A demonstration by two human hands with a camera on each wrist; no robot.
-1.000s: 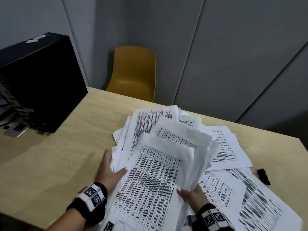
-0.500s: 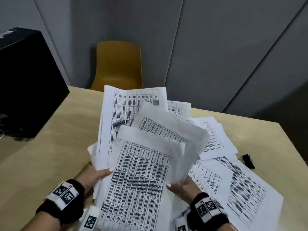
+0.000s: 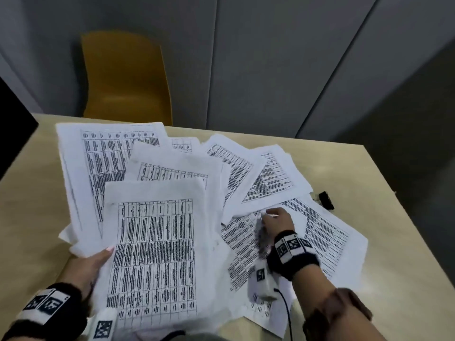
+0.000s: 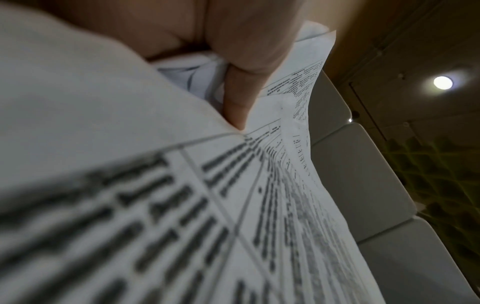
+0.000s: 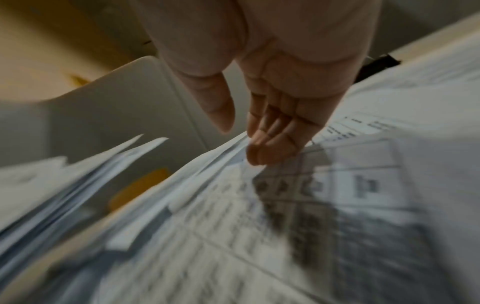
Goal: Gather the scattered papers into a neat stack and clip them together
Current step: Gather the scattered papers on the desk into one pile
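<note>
My left hand (image 3: 93,264) grips a fanned bundle of printed papers (image 3: 152,237) by its left edge, lifted off the table; the thumb (image 4: 241,90) presses on the top sheet (image 4: 155,205). My right hand (image 3: 275,222) reaches over the loose sheets (image 3: 327,237) lying on the right of the table, fingers nearly straight and holding nothing; its fingertips (image 5: 262,152) touch the edge of a sheet (image 5: 337,195). More sheets (image 3: 270,178) lie fanned behind. A black binder clip (image 3: 326,200) lies on the table beyond the papers, far right.
The papers lie on a light wooden table (image 3: 39,193). A yellow chair (image 3: 125,77) stands behind the table's far edge against grey wall panels. A black box (image 3: 12,124) stands at the left edge. The table's right edge (image 3: 413,242) is close to the loose sheets.
My right hand has let go of the bundle and moved right onto the loose sheets. The left hand keeps the bundle alone, which has tipped lower toward the table.
</note>
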